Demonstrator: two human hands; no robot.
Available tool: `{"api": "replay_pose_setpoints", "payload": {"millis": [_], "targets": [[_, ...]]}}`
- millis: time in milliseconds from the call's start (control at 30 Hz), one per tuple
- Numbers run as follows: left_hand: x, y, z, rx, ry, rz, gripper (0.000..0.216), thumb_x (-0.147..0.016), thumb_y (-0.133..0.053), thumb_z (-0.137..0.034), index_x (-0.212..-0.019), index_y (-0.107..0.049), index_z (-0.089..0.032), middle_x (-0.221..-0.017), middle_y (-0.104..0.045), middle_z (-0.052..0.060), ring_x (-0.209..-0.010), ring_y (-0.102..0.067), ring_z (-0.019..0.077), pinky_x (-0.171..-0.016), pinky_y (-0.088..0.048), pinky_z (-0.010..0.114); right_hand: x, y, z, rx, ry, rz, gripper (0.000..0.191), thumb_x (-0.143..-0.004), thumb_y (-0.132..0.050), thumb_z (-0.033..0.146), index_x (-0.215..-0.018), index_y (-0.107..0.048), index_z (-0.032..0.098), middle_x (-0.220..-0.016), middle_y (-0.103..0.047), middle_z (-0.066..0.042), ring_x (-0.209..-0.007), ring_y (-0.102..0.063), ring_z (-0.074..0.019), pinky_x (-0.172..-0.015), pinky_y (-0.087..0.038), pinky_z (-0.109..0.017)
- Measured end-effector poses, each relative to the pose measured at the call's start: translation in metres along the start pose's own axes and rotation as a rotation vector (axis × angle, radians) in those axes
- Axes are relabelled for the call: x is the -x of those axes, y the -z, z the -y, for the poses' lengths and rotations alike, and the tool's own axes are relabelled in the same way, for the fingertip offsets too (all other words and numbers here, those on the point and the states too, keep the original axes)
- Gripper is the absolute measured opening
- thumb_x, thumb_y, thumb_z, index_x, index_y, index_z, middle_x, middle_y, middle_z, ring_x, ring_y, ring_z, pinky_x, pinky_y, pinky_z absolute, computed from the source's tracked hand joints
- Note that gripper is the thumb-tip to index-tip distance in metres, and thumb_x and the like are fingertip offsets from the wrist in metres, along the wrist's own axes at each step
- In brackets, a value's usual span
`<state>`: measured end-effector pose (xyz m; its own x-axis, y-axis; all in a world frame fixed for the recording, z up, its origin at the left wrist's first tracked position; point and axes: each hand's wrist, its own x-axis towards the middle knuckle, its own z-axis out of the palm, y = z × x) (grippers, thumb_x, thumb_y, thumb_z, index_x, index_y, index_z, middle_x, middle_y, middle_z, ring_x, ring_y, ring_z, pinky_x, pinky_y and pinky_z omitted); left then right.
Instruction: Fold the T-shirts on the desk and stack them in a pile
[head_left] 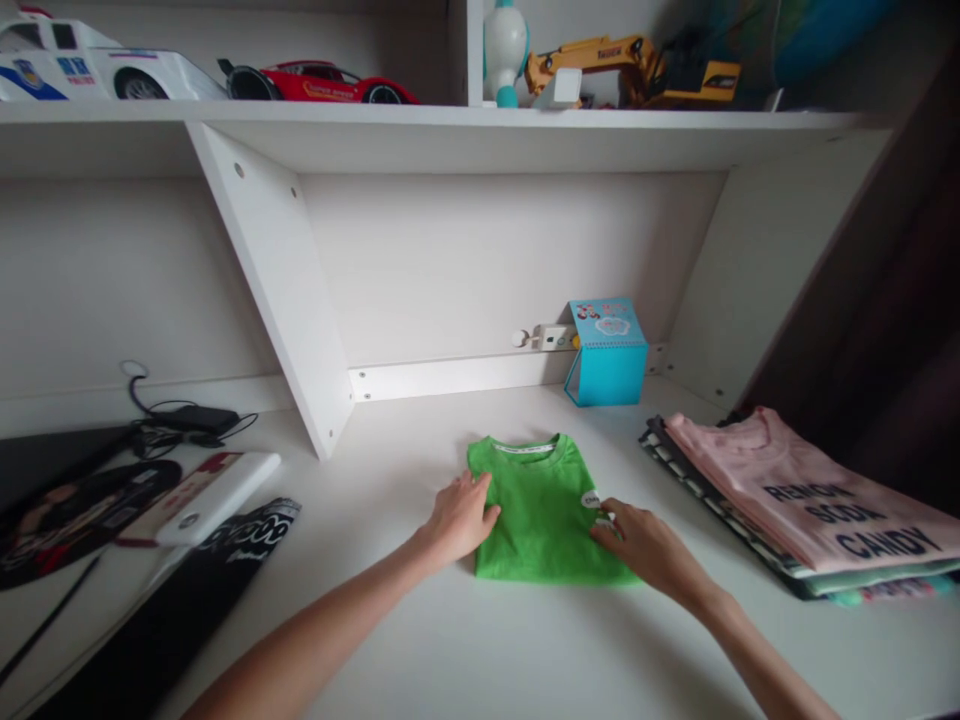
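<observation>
A green T-shirt (532, 515), folded into a neat rectangle, lies flat on the white desk with its collar toward the back wall. My left hand (459, 515) rests on the shirt's left edge, thumb spread from the fingers. At the right edge, beside a small white printed patch, my right hand (645, 545) touches the fabric with thumb and forefinger apart. Neither hand lifts the cloth. To the right, a stack of folded clothes has a pink T-shirt (832, 500) with dark lettering on top.
Behind the shirt stands a blue desk calendar (611, 370) near a wall socket (555, 337). A white upright panel (262, 270) divides the desk. Left of it lie a black adapter (195, 418) with cables, a white device (221, 497) and black fabric (195, 610). Toy vehicles occupy the shelf (420, 118) above.
</observation>
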<state>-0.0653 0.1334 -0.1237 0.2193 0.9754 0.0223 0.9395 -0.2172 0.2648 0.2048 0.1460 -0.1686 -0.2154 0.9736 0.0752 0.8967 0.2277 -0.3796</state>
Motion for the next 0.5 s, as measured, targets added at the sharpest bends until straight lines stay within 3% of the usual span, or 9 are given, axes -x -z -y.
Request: {"api": "replay_pose_setpoints", "payload": {"millis": [133,300,400,500], "targets": [[-0.001,-0.010,-0.003,0.340,0.062,-0.009,0.050,-0.077,-0.057,-0.026,-0.125,-0.044,-0.018,-0.109,-0.056,0.010,-0.099,-0.055,0.0235,-0.087,-0.042,0.034,-0.004,-0.004,0.009,-0.066,-0.012,-0.051,0.014,-0.076,-0.046,0.020,-0.088,-0.054,0.019,-0.078,-0.064,-0.005,-0.073,-0.060,-0.0192,-0.061,-0.035,-0.024],[-0.001,-0.015,-0.009,0.740,0.134,0.038,0.050,-0.071,-0.060,-0.019,-0.120,-0.049,-0.017,-0.092,-0.059,0.004,-0.075,-0.057,0.0154,-0.071,-0.045,0.027,0.002,0.010,0.006,-0.170,0.020,-0.102,0.015,-0.075,-0.039,0.016,-0.085,-0.049,0.021,-0.076,-0.063,-0.002,-0.067,-0.059,-0.0156,-0.059,-0.037,-0.023],[0.002,-0.007,-0.030,0.749,0.045,-0.018,0.049,-0.073,-0.058,-0.017,-0.121,-0.051,-0.015,-0.092,-0.059,0.005,-0.070,-0.053,0.0126,-0.067,-0.045,0.025,0.009,0.031,-0.004,-0.230,0.065,-0.133,0.015,-0.076,-0.039,0.020,-0.086,-0.050,0.022,-0.077,-0.064,-0.001,-0.068,-0.060,-0.0157,-0.063,-0.040,-0.024],[-0.002,0.004,-0.065,0.720,-0.140,-0.146,0.048,-0.073,-0.056,-0.014,-0.121,-0.053,-0.017,-0.109,-0.056,0.008,-0.073,-0.052,0.0109,-0.069,-0.046,0.024,0.015,0.064,-0.023,-0.279,0.085,-0.276,0.018,-0.075,-0.042,0.027,-0.088,-0.053,0.022,-0.080,-0.065,-0.003,-0.071,-0.061,-0.0187,-0.066,-0.043,-0.027]]}}
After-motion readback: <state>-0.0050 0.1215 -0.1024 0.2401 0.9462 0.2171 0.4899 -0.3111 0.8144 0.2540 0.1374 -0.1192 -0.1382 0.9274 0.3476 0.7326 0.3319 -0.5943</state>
